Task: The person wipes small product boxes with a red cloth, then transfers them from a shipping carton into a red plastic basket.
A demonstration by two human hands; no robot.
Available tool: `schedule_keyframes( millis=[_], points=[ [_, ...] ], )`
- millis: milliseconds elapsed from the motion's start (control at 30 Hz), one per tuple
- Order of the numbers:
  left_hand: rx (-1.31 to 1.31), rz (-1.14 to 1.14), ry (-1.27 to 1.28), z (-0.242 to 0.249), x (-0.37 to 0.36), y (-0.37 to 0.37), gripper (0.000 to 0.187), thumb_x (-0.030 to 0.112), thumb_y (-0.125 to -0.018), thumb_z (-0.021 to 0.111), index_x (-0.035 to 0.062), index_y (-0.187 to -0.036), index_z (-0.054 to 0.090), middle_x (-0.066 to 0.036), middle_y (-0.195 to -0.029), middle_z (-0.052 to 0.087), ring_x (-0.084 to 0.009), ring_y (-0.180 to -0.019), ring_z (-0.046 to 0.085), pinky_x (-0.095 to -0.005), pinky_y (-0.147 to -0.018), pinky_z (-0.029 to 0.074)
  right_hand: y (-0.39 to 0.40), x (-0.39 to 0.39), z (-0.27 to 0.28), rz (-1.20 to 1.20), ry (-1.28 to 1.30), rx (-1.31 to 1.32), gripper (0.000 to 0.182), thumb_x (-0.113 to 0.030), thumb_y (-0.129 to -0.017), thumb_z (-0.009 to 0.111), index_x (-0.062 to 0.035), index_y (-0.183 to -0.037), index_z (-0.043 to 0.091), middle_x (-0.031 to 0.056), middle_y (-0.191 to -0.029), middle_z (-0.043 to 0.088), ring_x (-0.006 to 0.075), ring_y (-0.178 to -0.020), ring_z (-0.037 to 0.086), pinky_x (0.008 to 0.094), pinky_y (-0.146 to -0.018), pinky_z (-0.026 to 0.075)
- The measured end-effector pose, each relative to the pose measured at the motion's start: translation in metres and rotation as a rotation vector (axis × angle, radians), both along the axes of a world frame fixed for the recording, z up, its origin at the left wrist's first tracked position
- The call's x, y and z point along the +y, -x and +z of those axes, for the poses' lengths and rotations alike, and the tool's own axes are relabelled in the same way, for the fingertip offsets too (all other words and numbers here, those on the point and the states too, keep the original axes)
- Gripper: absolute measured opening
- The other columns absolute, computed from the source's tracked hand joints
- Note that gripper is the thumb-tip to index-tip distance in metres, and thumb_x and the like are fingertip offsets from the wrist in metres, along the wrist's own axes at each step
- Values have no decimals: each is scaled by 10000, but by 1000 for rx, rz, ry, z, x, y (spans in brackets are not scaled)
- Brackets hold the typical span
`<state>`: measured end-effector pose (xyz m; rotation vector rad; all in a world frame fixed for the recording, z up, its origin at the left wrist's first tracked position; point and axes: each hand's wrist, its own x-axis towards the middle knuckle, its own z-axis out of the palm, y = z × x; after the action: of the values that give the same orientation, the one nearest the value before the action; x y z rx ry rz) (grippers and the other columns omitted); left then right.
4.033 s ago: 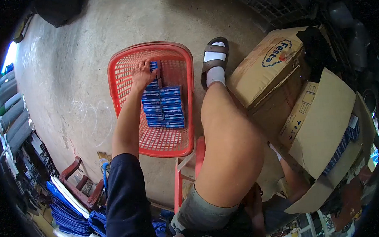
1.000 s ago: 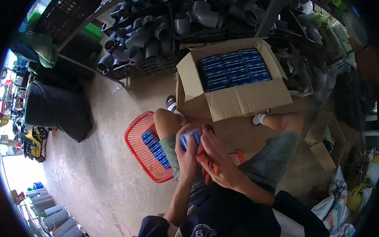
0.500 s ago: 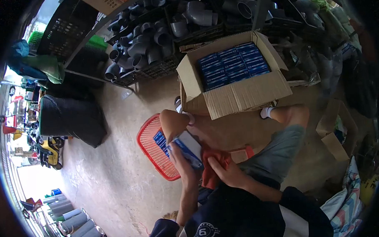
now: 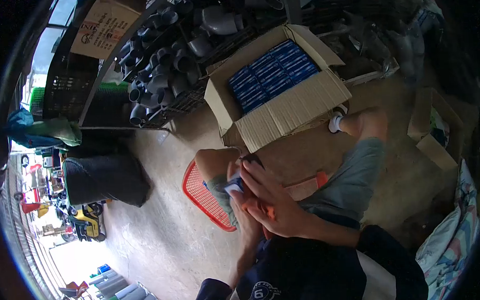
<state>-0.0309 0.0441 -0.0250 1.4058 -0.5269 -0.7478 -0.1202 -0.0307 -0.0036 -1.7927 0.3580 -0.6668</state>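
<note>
My left hand (image 4: 244, 216) is closed around a small blue-and-white box (image 4: 234, 188), held in front of my body. My right hand (image 4: 276, 204) presses a red-orange cloth (image 4: 263, 208) against the box, its fingers laid over the top; hand and cloth hide most of the box. Just left of my knee is a red plastic basket (image 4: 198, 200), largely covered by my leg, with a bit of blue showing inside. Beyond my hands stands an open cardboard carton (image 4: 294, 108), filled with rows of blue boxes (image 4: 272, 75).
Black crates of grey pipe fittings (image 4: 166, 73) line the rack behind the carton. A black roll (image 4: 106, 178) stands at left. Another open carton (image 4: 434, 124) is at right, near a striped sack (image 4: 454, 222). A red-edged object (image 4: 307, 187) lies between my legs.
My right hand has moved up and left with the cloth, onto the box. The box has turned and is now mostly covered. My view has shifted, and my left knee now covers more of the basket.
</note>
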Motion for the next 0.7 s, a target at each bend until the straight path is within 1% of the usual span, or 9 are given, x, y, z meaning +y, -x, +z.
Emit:
schedule_keyframes(
  millis=[33, 100, 167, 267, 333, 367, 467, 633, 700],
  points=[
    [-53, -11, -18, 1, 0, 7, 747, 581, -1004, 304, 43, -1514, 211, -177, -1439, 412, -277, -1311, 443, -371, -1089, 346, -4, -7, 1, -45, -14, -16, 593, -189, -994, 534, 29, -1482, 278, 235, -1532, 265, 347, -1428, 288, 428, -1158, 264],
    [-74, -13, -53, 3, 2, 16, 713, 543, -1018, 296, 34, -1511, 213, -184, -1439, 414, -283, -1315, 440, -367, -1094, 340, -12, -14, -13, 4, -305, -135, 608, -174, -998, 524, 26, -1496, 239, 221, -1542, 255, 307, -1430, 289, 406, -1155, 272],
    [-39, 21, -62, 0, 6, 12, 680, 504, -1032, 287, 24, -1508, 216, -191, -1438, 415, -289, -1319, 437, -362, -1098, 334, -11, -9, -20, 18, -442, -178, 628, -154, -999, 517, 16, -1510, 194, 200, -1553, 250, 266, -1421, 306, 383, -1148, 287],
    [51, 161, -74, -4, 7, -9, 611, 427, -1051, 277, 28, -1510, 218, -207, -1400, 450, -292, -1285, 473, -362, -1086, 358, -1, 13, -20, 24, -451, -165, 660, -131, -1002, 504, -3, -1527, 124, 165, -1566, 246, 217, -1390, 354, 348, -1127, 317],
    [-11, 190, -99, 20, -9, -3, 729, 567, -1005, 306, 10, -1475, 287, -188, -1370, 477, -269, -1238, 496, -366, -1045, 398, 5, 23, -17, 91, -538, -192, 669, -134, -1010, 487, -12, -1532, 87, 152, -1574, 238, 201, -1367, 383, 327, -1112, 334],
    [-45, 201, -105, 28, -14, 0, 794, 637, -982, 321, 1, -1457, 321, -178, -1355, 491, -257, -1214, 508, -368, -1025, 417, 4, 22, -15, 62, -574, -216, 649, -135, -1011, 487, -12, -1528, 116, 151, -1566, 255, 196, -1356, 394, 322, -1106, 336],
    [-199, 92, -247, -1, 15, 0, 733, 554, -1009, 337, 27, -1509, 240, -177, -1322, 505, -253, -1226, 502, -339, -1038, 387, -7, 8, -20, -23, -704, -242, 590, -127, -1010, 490, -12, -1512, 202, 146, -1541, 303, 184, -1340, 406, 309, -1094, 341],
    [-87, 106, -106, 10, 9, 27, 909, 689, -916, 433, 29, -1510, 240, -160, -1312, 505, -252, -1186, 514, -350, -1021, 398, -9, -7, -44, -47, -916, -255, 499, -71, -995, 498, -10, -1461, 333, 134, -1446, 430, 193, -1349, 398, 312, -1097, 339],
    [16, 176, -17, 4, 6, 19, 932, 707, -901, 443, 37, -1512, 231, -162, -1314, 502, -258, -1197, 511, -360, -1028, 400, 9, 12, -34, -59, -686, -160, 500, -79, -997, 496, -3, -1461, 326, 137, -1422, 456, 199, -1328, 425, 323, -1100, 341]
  ],
)
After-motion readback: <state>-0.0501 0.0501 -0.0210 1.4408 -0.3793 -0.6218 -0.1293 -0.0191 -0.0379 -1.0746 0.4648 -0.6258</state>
